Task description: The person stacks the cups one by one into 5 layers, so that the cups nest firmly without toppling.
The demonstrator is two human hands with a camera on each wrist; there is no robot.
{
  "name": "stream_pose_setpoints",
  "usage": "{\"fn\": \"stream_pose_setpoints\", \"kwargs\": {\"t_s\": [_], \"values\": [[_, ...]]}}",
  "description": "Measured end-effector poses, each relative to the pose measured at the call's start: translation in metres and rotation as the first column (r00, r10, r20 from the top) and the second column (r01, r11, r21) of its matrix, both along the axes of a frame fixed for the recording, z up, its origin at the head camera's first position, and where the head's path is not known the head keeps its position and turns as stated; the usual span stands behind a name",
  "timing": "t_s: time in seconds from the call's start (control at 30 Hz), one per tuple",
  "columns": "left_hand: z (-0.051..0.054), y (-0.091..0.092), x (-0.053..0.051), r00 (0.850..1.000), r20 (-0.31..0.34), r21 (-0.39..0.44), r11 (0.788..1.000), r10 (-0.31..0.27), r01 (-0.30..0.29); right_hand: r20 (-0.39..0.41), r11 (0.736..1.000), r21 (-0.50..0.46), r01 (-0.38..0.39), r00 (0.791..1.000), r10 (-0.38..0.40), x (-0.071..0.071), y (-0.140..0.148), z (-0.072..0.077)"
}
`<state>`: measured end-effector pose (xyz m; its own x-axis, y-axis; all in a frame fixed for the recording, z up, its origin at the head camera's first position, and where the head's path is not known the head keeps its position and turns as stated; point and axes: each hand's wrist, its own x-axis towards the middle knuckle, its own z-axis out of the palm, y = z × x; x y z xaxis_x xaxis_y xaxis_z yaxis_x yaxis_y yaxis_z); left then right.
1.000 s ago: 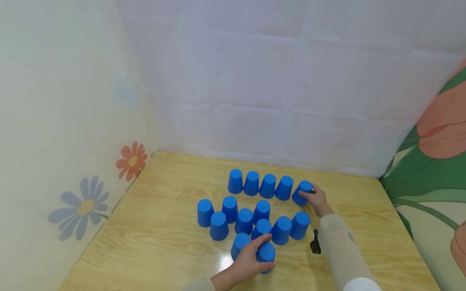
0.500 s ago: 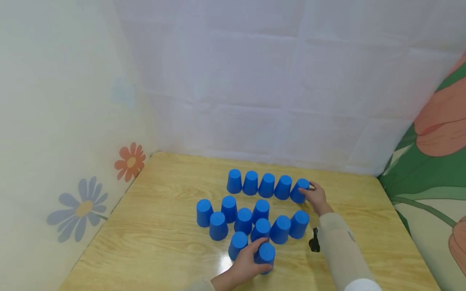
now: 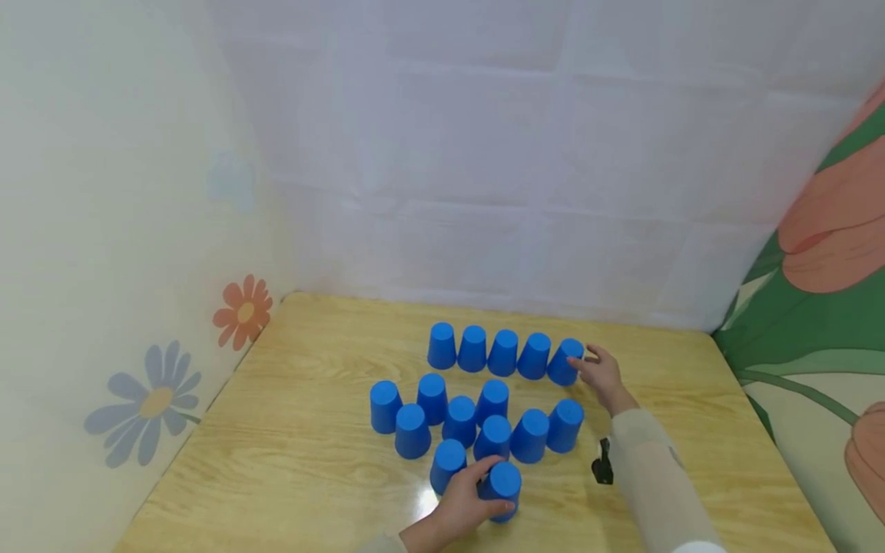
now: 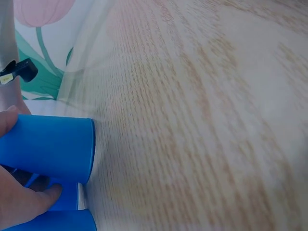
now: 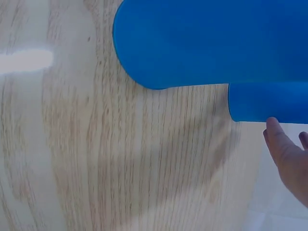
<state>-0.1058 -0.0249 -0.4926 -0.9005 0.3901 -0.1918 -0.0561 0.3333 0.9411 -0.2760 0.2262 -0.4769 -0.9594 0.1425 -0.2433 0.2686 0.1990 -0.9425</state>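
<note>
Near the front of the table, my left hand (image 3: 458, 507) grips an upside-down blue cup (image 3: 503, 482), thumb and fingers on opposite sides. That same cup (image 4: 50, 147) shows in the left wrist view, standing with its rim at the wooden surface. At the far right my right hand (image 3: 601, 376) has loosened around the end blue cup (image 3: 564, 369) of the back row. One digit touches this cup (image 5: 269, 103) in the right wrist view, while the other fingers are off it. Several more inverted blue cups (image 3: 502, 357) make up the back row.
Between the hands, several inverted blue cups (image 3: 459, 422) stand in a zigzag cluster, and one blue cup (image 3: 448, 461) is right beside the left hand. A small black object (image 3: 603, 463) is by the right forearm. Walls border the wooden table (image 3: 297, 399).
My right hand has set the end cup upright against the back row and relaxed its fingers from it. The left hand keeps its grip, almost unmoved. The view has shifted slightly.
</note>
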Motion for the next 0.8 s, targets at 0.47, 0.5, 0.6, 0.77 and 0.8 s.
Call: {"fn": "stream_pose_setpoints", "kwargs": {"t_s": [0.47,0.5,0.6,0.77,0.8], "values": [[0.016,-0.001,-0.008,0.997,-0.008,0.059,0.996,-0.071,0.071,-0.078,0.996,-0.024,-0.091,0.993,0.089,0.016,0.009,0.002],[0.019,-0.002,-0.008,0.997,-0.013,0.062,0.995,-0.079,0.080,-0.082,0.995,-0.029,-0.100,0.992,0.097,0.019,0.007,0.008],[0.026,-0.002,-0.011,0.996,-0.010,0.054,0.995,-0.088,0.089,-0.087,0.993,-0.037,-0.109,0.991,0.105,0.025,0.007,0.014],[0.036,-0.004,-0.015,0.995,-0.016,0.068,0.993,-0.101,0.101,-0.135,0.990,-0.049,-0.134,0.983,0.127,0.024,0.015,0.003],[0.038,-0.004,-0.016,0.995,-0.022,0.073,0.992,-0.102,0.103,-0.155,0.989,-0.052,-0.139,0.979,0.129,0.022,0.018,-0.004]]}}
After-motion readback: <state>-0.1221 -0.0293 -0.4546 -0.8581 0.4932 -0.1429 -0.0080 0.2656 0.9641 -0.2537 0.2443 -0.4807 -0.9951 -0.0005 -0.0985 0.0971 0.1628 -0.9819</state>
